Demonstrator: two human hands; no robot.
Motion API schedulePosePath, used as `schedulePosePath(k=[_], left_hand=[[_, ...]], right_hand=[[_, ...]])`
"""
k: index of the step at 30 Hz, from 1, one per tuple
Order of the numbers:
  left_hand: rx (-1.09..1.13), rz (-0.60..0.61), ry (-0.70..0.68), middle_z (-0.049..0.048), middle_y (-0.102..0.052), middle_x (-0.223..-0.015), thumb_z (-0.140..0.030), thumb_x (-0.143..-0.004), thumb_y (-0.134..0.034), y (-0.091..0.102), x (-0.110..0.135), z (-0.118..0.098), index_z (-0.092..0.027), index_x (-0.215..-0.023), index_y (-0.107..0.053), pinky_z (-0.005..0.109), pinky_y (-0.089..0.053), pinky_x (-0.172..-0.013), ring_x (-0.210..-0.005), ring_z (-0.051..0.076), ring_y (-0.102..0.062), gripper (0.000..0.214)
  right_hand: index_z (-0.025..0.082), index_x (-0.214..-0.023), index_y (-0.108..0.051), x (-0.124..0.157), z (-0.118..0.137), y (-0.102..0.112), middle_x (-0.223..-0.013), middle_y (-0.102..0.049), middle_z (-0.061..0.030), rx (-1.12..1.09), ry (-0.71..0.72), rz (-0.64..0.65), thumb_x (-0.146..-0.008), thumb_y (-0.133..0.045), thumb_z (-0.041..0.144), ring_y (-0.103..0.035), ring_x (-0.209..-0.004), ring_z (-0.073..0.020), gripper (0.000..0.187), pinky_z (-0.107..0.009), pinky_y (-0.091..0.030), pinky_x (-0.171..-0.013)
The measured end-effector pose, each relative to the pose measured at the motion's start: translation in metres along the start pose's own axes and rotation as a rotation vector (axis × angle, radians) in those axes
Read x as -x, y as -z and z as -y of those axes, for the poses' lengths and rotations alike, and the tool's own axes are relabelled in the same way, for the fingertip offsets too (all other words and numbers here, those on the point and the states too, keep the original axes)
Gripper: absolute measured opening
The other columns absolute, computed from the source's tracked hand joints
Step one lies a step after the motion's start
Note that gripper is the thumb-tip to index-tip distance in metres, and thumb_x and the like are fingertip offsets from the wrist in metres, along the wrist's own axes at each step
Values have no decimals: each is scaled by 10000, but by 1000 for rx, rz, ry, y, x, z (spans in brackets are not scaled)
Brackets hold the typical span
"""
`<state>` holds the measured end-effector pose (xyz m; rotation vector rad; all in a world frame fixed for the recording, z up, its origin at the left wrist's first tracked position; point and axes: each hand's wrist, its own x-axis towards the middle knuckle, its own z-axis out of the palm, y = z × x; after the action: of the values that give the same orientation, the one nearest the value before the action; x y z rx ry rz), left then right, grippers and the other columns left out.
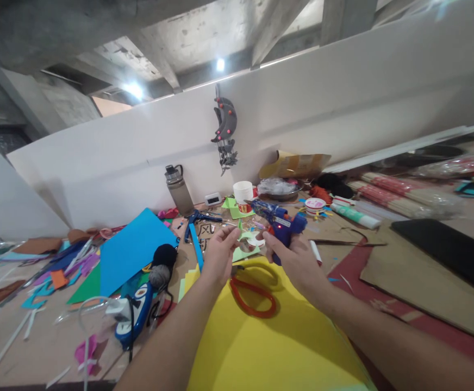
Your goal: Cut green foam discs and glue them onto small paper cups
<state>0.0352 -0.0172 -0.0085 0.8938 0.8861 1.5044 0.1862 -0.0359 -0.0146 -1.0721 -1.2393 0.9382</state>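
My right hand is wrapped round a dark blue hot glue gun with a small red light on its side; its nozzle points to the left. My left hand is pinched at the fingertips on a small light green paper piece, just left of the glue gun. Beneath both hands lies a stack of yellow sheets. Orange-handled scissors rest on it, their blades hidden. A roll of tape sits between the hands, partly covered.
At left are a blue sheet, a blue power strip with a plug, and coloured scraps. A bottle, white paper cups and another glue gun stand or lie farther back. Cardboard and a black flat object lie right.
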Motion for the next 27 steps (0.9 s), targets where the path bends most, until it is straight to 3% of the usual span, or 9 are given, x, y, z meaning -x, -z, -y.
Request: schedulePosePath(k=[4, 7, 11, 21, 27], left_hand=[[-12, -116, -35, -7, -594, -745, -297, -582, -829, 6, -6, -1, -137, -746, -670, 201, -380, -641, -653, 59, -499, 279], [2, -165, -70, -10, -592, -740, -314, -584, -826, 9, -10, -2, -147, -742, -673, 202, -370, -640, -663, 63, -498, 276], [-52, -199, -112, -5, -604, -745, -319, -595, -817, 11, -11, -3, -145, -751, -677, 212, -366, -648, -674, 69, -507, 273], [-140, -213, -172, 45, -647, -820, -342, -561, -828, 3, -4, -8, -126, -838, -675, 258, -405, -734, -777, 124, -565, 383], [-82, -177, -167, 16, -620, -783, -344, -638, -780, 11, -13, 0, -133, -789, -665, 220, -396, -676, -696, 80, -532, 284]], right_hand=[[180, -760, -570, 5, 3, -2, -532, -551, 16, 31, 56, 138, -817, -569, 454, -474, -466, -124, 280, -250, -381, -464], [193, -734, -578, 8, 8, -4, -469, -492, 37, 74, 22, 161, -787, -592, 413, -435, -428, -121, 227, -239, -338, -423], [201, -745, -630, 9, 11, -5, -491, -528, 17, 90, 20, 158, -757, -617, 399, -470, -470, -144, 199, -250, -370, -457], [182, -1047, -644, 5, 4, -4, -680, -634, -27, 219, 141, 226, -826, -554, 350, -569, -637, -191, 292, -288, -455, -573], [176, -1208, -591, 4, 5, -3, -786, -663, -40, 246, 177, 270, -874, -506, 325, -579, -673, -183, 376, -289, -469, -609]])
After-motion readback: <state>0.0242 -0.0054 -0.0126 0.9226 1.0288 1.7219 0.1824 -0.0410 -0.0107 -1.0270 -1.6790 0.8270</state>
